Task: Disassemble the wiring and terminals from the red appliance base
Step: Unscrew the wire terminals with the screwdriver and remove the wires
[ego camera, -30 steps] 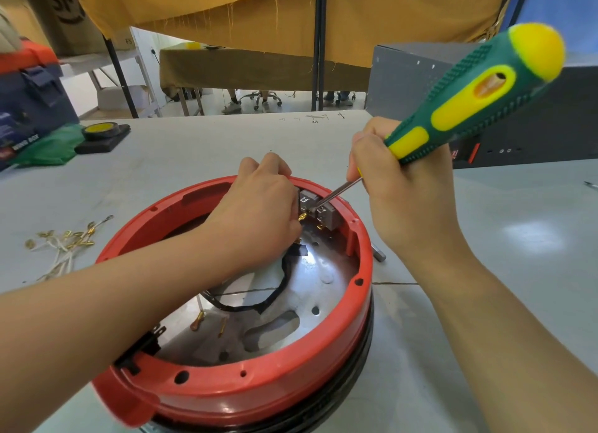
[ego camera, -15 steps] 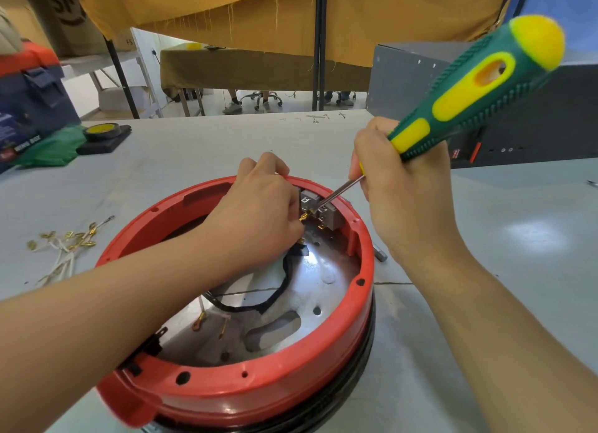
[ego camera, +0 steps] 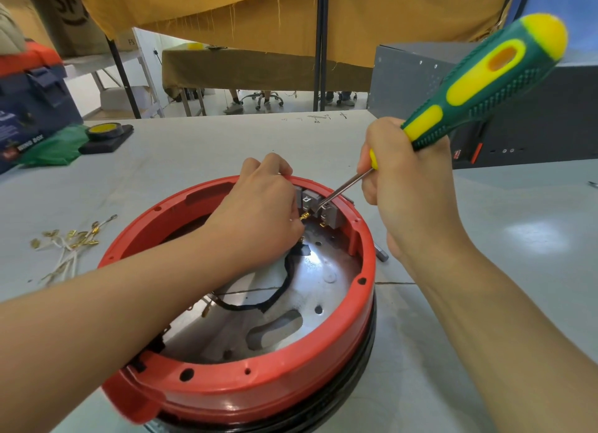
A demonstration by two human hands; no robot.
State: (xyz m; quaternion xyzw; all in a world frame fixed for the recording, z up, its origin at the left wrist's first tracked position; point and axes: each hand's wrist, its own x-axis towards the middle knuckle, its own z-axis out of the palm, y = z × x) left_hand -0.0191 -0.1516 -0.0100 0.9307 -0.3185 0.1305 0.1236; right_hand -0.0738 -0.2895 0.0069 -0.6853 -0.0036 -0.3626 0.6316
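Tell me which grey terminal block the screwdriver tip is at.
The right block: the screwdriver tip meets its left edge; the left block sits beside the left hand.

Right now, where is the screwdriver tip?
In the head view, the screwdriver tip sits on the grey terminal block at the far inner wall of the red base, just right of the left hand.

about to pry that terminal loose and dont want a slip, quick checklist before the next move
1. Screwdriver gripped firmly by right hand: ok.
2. Tip seated at the grey terminal block: ok.
3. Left hand pinching the brass terminal: cannot tell, fingers hidden.
4. Left fingers out of the tip's path: not ok, very close.
5. Red base flat on the table: ok.
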